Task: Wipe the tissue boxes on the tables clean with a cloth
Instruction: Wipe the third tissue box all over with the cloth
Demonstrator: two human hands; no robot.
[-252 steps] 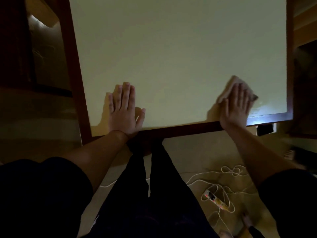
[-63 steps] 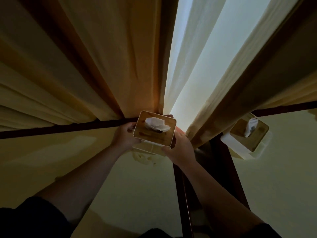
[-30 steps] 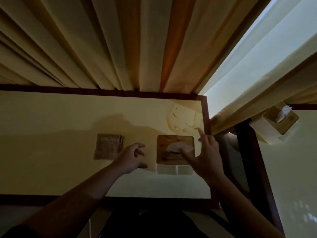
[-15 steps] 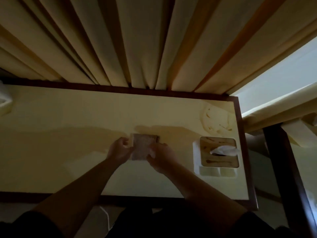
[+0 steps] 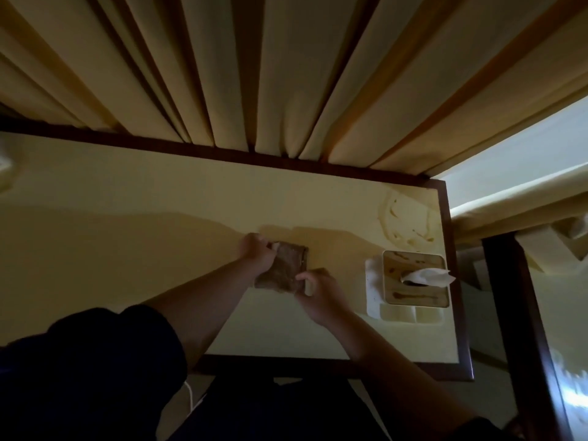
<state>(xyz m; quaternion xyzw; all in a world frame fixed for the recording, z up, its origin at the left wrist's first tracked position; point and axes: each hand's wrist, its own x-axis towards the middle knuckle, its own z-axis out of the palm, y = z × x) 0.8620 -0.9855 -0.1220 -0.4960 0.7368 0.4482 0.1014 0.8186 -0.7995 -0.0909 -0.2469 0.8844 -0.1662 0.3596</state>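
Both hands have lifted the cloth (image 5: 283, 265) partly off the tabletop (image 5: 159, 249) since a moment ago; the left hand (image 5: 258, 253) grips its far corner, the right hand (image 5: 318, 292) pinches its near edge. Well right, the box (image 5: 410, 281) sits near the dark wooden rim, with pleated curtains (image 5: 286, 74) hanging behind.

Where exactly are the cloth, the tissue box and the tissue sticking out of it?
cloth (image 5: 286, 265): head view, middle of its brown face.
tissue box (image 5: 410, 292): head view, wooden lid.
tissue (image 5: 428, 277): head view, white sheet's middle.
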